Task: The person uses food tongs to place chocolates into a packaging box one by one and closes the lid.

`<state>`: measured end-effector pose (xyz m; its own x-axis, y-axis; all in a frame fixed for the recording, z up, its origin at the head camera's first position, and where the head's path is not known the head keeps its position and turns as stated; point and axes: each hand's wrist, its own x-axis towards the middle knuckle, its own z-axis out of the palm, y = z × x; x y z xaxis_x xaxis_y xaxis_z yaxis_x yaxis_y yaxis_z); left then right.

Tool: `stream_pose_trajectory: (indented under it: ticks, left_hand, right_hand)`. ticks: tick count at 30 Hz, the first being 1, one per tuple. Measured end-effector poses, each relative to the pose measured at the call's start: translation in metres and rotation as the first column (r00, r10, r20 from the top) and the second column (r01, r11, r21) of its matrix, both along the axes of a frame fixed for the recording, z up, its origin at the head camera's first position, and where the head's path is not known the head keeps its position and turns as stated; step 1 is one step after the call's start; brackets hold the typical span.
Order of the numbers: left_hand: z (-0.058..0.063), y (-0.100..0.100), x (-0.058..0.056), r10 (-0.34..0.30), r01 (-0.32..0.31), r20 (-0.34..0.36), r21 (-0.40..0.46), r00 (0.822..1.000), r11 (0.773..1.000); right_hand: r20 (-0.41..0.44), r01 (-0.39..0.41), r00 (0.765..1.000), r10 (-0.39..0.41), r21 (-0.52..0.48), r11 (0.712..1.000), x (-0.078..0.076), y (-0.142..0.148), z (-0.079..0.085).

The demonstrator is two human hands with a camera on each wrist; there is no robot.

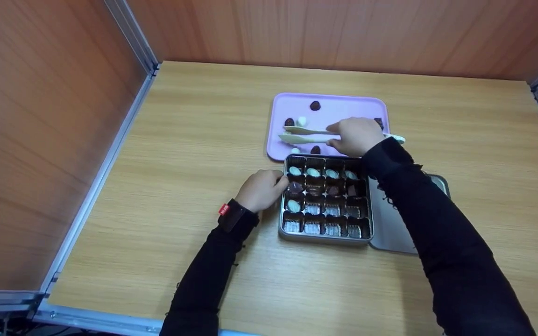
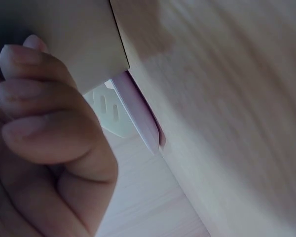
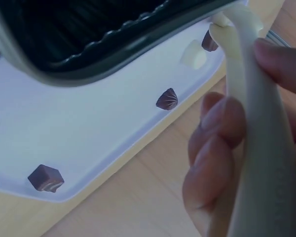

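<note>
My right hand [image 1: 357, 136] holds a pair of cream-coloured tongs [image 1: 308, 139] over the lilac tray [image 1: 343, 105]. The tongs' tips point left, apart in the head view, close to pale chocolates; whether they grip a piece cannot be told. In the right wrist view, the tongs [image 3: 261, 143] lie between thumb and fingers. My left hand [image 1: 260, 190] grips the left side of a metal chocolate tin [image 1: 325, 241], its fingers curled against the wall. Pale shell-shaped chocolates [image 1: 313, 172] fill the tin's back row. Dark chocolates [image 1: 315, 190] sit in the second row, and one pale chocolate [image 1: 293, 206] is in the third.
On the tray lie several loose chocolates, including a dark one [image 1: 315, 106] at the back and a cube-shaped one [image 3: 46, 178] near a corner. A metal lid [image 1: 388, 228] lies right of the tin, partly under my right arm. Wooden panels [image 1: 54, 116] wall the table.
</note>
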<state>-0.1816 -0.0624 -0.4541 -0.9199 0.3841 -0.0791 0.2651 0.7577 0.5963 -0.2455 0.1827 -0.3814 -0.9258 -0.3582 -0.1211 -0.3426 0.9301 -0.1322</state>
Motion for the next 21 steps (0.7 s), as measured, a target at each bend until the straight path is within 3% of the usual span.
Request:
stream_pose_trajectory:
  ticks: [13, 17, 21]
  left_hand:
    - [-0.002, 0.000, -0.002, 0.000, 0.000, -0.015, 0.007, 1.000, 1.000]
    - [-0.002, 0.000, -0.002, 0.003, -0.003, 0.001, 0.003, 1.000, 1.000]
    - [-0.002, 0.000, -0.002, 0.008, -0.008, 0.010, 0.000, 1.000, 1.000]
  right_hand:
    - [-0.028, 0.022, 0.999, -0.025, -0.121, 0.992, 0.018, 0.029, -0.005]
    - [-0.016, 0.037, 0.999, -0.040, -0.181, 0.983, 0.033, 0.043, 0.005]
    - [-0.073, -0.010, 0.997, -0.005, -0.196, 0.981, 0.058, 0.055, 0.017]
